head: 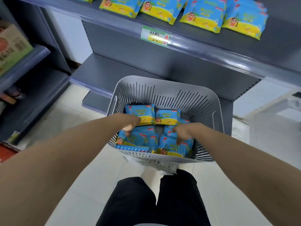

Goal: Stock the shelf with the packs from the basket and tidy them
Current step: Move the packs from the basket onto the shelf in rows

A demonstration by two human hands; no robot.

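Blur first: left hand [131,124] is knuckles-up over the basket's left side, fingers curled down onto the packs [167,117]. Its fingertips are hidden under the hand, so we cannot tell whether it grips one. Right hand [182,132] is clearer: thumb and curled fingers pinch a blue pack [169,133] on the right side. Hands are apart, both inside the grey slotted basket [162,82], which stands just in front of the shelf unit (its near wall hides the front packs' lower edges). Stocked packs [202,12] lie flat in a row on the shelf [211,51], with the row's top cut off by the frame. All packs match: blue upper, yellow lower band, cartoon figure, print unreadable. We can't read the handwriting on the price tag [154,35]
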